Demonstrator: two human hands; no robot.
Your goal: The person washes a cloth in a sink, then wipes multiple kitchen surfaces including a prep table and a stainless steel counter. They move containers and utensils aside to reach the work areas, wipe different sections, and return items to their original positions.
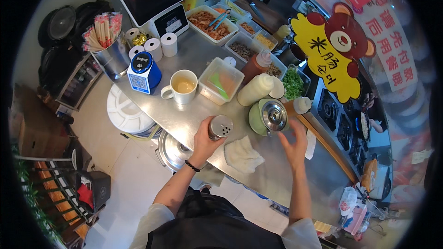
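Note:
My left hand [205,141], with a dark bead bracelet at the wrist, grips a shaker with a perforated metal lid [221,126] over the steel counter. My right hand [293,141] is spread, its fingers apart and holding nothing, just below a green pot with a shiny metal lid [274,115]. Between the hands lies a folded white cloth [243,154]. A pale squeeze bottle [255,89] and an amber squeeze bottle [298,106] stand beside the pot. Further left are a lidded plastic box [221,79] and a white mug of pale liquid [183,86].
A payment stand [144,72], paper rolls [169,44] and a metal can of wrapped chopsticks [110,55] stand at the left. Food tubs [213,24] line the back. A wooden strip [328,147] runs along the right edge, with gas burners [327,107] beyond.

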